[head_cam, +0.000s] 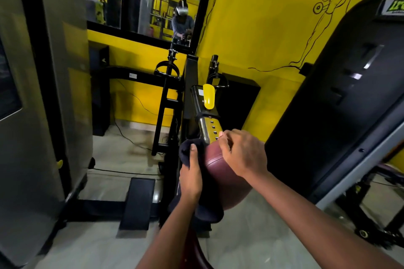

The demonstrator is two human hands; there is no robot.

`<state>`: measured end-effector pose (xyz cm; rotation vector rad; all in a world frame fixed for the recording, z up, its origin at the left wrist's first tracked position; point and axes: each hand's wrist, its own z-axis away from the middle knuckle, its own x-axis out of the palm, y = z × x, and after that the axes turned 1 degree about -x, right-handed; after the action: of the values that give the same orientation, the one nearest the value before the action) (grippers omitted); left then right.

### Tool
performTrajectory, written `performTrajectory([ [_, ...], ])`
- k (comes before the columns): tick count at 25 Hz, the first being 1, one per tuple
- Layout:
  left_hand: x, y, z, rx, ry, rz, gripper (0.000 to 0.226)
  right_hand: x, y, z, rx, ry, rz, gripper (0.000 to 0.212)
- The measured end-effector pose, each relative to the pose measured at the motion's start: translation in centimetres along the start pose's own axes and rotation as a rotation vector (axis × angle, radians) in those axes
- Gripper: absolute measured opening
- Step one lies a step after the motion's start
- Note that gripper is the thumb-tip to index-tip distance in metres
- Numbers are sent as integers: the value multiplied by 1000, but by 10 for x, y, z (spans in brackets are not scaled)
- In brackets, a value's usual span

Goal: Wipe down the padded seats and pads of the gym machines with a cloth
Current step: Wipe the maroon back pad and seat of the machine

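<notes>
Left hand (190,178) fingers clamp dark cloth (189,148) against maroon pad (220,170), wiping; right hand (242,153) fingers curled, empty, steadying pad top.

A pale grey tiled floor (251,233) carries black steel gym machine frames (162,113), with a thin black cable (122,171) trailing across it.

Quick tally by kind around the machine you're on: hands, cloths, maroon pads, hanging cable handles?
Hands: 2, left hand and right hand
Cloths: 1, cloth
Maroon pads: 1, pad
Cable handles: 2, handle and handle
Total: 6
</notes>
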<state>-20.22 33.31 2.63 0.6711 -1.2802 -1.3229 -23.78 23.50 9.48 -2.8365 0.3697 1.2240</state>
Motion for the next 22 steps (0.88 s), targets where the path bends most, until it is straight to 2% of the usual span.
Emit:
performTrajectory([
  [2, 5, 7, 3, 80, 11, -64, 75, 1, -1, 0, -5, 29, 13, 46],
  [5, 12, 25, 6, 359, -53, -194, 71, 1, -1, 0, -21, 52, 39, 43],
  [6, 11, 23, 3, 352, -74, -174, 61, 2, -1, 1, -22, 57, 28, 43],
  [9, 0, -9, -3, 96, -26, 139, 25, 2, -1, 1, -2, 36, -33, 45],
  [11, -9, -36, -5, -20, 31, 240, 18, 4, -2, 0, 8, 15, -46, 47],
  [13, -13, -60, -9, -119, 33, 331, 28, 5, -2, 1, 9, 16, -41, 49],
  [15, -13, -83, -15, -249, 26, 467, 57, 4, -2, 2, 6, 25, -41, 50],
  [17, -13, -103, -23, -315, 1, 518, 70, 4, -1, 1, 10, 13, -32, 50],
  [19, -15, -99, -17, -309, -35, 514, 70, 4, -1, 1, 8, 12, -30, 49],
  [21, -15, -82, -16, -271, 11, 465, 68, 5, 0, 3, -7, 40, -32, 46],
  [22, -13, -72, -19, -215, 10, 423, 76, 6, 0, 3, -11, 56, -36, 44],
])
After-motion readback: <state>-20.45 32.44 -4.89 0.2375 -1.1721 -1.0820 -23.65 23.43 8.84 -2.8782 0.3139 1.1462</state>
